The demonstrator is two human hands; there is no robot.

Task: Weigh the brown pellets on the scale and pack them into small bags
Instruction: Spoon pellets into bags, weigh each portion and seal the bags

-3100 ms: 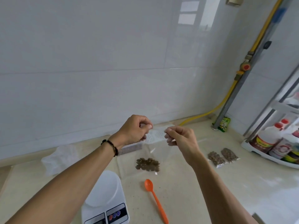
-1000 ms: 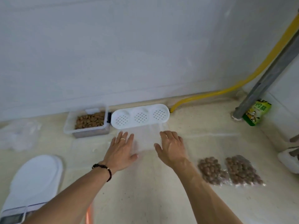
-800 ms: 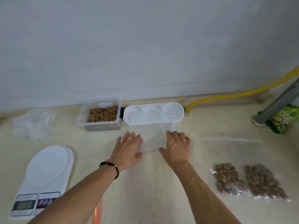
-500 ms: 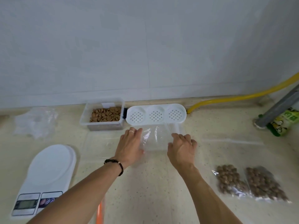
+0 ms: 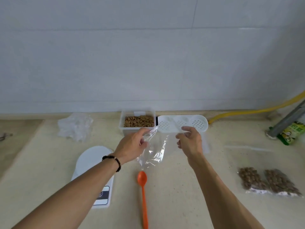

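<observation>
Both hands, left hand (image 5: 132, 146) and right hand (image 5: 189, 141), pinch (seemingly) an empty clear bag (image 5: 153, 152); orange spoon (image 5: 142, 187) lies below.

I can't read any text: the print on the green packet (image 5: 293, 133) and the scale (image 5: 94, 171) display is too blurred.

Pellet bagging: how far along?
Done: two filled bags lie at right. In hand: left hand and right hand hold an empty clear bag. Left: pellets remain in the container; scale platform bare, orange spoon lying unused.
</observation>
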